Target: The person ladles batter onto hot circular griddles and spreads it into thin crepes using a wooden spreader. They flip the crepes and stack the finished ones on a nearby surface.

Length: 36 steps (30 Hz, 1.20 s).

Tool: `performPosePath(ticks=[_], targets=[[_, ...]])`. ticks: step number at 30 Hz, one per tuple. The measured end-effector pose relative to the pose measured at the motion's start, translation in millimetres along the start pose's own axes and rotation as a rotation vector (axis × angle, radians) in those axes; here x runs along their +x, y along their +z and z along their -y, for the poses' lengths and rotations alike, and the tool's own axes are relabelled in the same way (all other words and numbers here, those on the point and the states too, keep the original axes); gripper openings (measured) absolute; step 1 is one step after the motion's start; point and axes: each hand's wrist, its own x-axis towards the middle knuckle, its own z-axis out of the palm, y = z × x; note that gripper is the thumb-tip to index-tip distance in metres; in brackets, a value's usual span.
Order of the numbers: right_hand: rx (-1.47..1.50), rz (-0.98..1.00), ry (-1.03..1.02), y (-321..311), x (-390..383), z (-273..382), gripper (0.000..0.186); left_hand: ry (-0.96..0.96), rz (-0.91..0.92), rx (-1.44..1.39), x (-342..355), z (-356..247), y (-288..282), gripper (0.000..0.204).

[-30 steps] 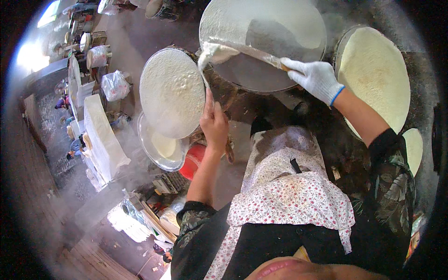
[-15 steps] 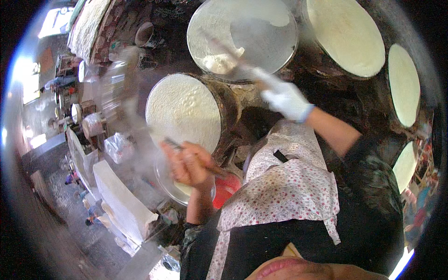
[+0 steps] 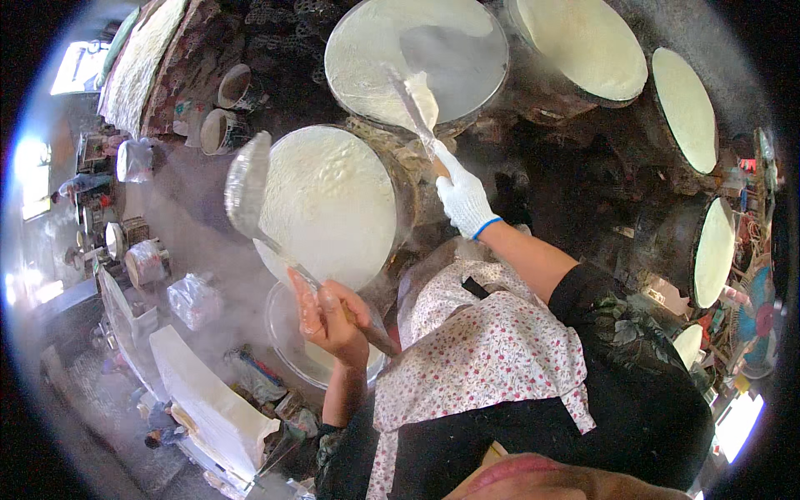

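Steam point(image 3: 250, 283) is spread through a dim workshop, where bright windows point(image 3: 79, 67) are seen at the far left and a blue fan point(image 3: 754, 308) at the far right. Along the left side, a long white block point(image 3: 212, 400), a clear plastic bag point(image 3: 193, 300) and two buckets point(image 3: 235, 86) are set out. To the right, several pale round sheets point(image 3: 583, 46) are arranged in a curving row.

By the bare left grip point(image 3: 333, 321), fingers closed around its handle, a long ladle point(image 3: 248, 185) is held up; its shiny metal bowl is tilted beside the left edge of a near pan point(image 3: 395, 200). That pan is covered by a pale, bubbled batter point(image 3: 329, 196). Below it, a wide basin point(image 3: 272, 327) is partly hidden by the left forearm and the apron point(image 3: 479, 358), which is printed with small red flowers.

By the right grip point(image 3: 463, 196), in a white glove with a blue cuff, the wooden handle of a flat spatula point(image 3: 410, 104) is tightly clasped. Its blade is laid over the far pan point(image 3: 454, 79), with a pale clump point(image 3: 423, 98) against its right side. The left part of that pan is coated with a creamy layer point(image 3: 362, 62); much of its right part is left grey and bare. Whether the blade is touching the surface cannot be told.
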Motion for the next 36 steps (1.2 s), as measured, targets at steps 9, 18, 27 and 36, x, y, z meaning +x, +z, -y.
performPosePath(ticks=[9,18,27,36], targets=[[-0.210,-0.021,-0.230,-2.8,31.5,15.6,0.067,-0.200,0.012,-0.093,-33.7,16.8,-4.2,0.062],[-0.110,-0.080,-0.277,-0.6,19.1,3.5,0.059,0.167,0.151,0.185,-15.2,18.7,0.2,0.061],[0.114,-0.217,-0.192,-67.3,7.1,-49.6,0.053,-0.098,0.269,0.033,-21.9,18.7,22.5,0.061],[0.004,-0.100,-0.232,-85.2,15.4,-57.6,0.047,-0.091,0.203,0.113,-16.8,6.6,45.5,0.062]])
